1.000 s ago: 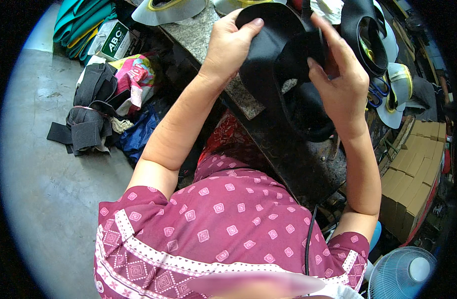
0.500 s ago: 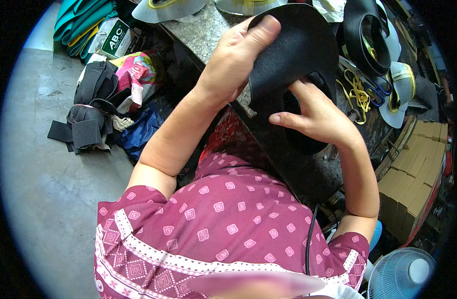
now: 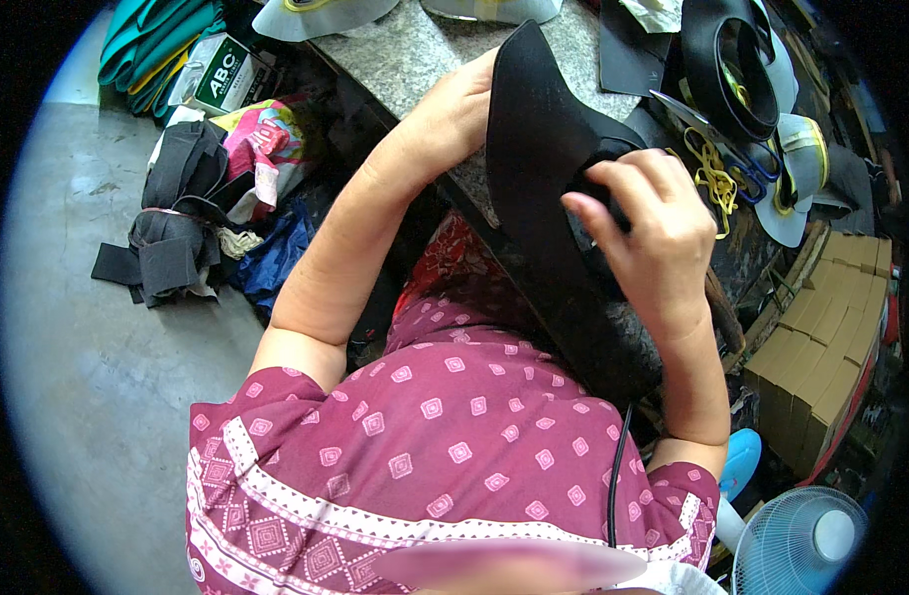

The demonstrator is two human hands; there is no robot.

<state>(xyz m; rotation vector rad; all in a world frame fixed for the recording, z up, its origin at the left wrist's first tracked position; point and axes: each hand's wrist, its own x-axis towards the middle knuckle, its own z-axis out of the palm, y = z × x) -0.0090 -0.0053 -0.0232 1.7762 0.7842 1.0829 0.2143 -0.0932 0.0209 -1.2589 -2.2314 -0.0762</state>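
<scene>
A black curved sheet piece with a round, dark-edged opening is tilted up at the table's near edge. My left hand grips its left side; the fingertips are hidden behind the sheet. At the opening, my right hand has its fingers curled, thumb and forefinger close together on the dark rim. What lies inside the opening is too dark to make out. Just right of that hand lie scissors with blue handles and a tangle of yellow cord.
Grey visor-shaped pieces with yellow trim lie at the table's far side. A black rolled band stands at the far right. Cardboard and a fan are at the right. Dark cloth bundles lie on the left floor.
The black piece has turned, now showing a narrower, pointed side toward the upper left. My left thumb has gone behind it. The right hand has rolled over, its back more upward, fingers curled in.
</scene>
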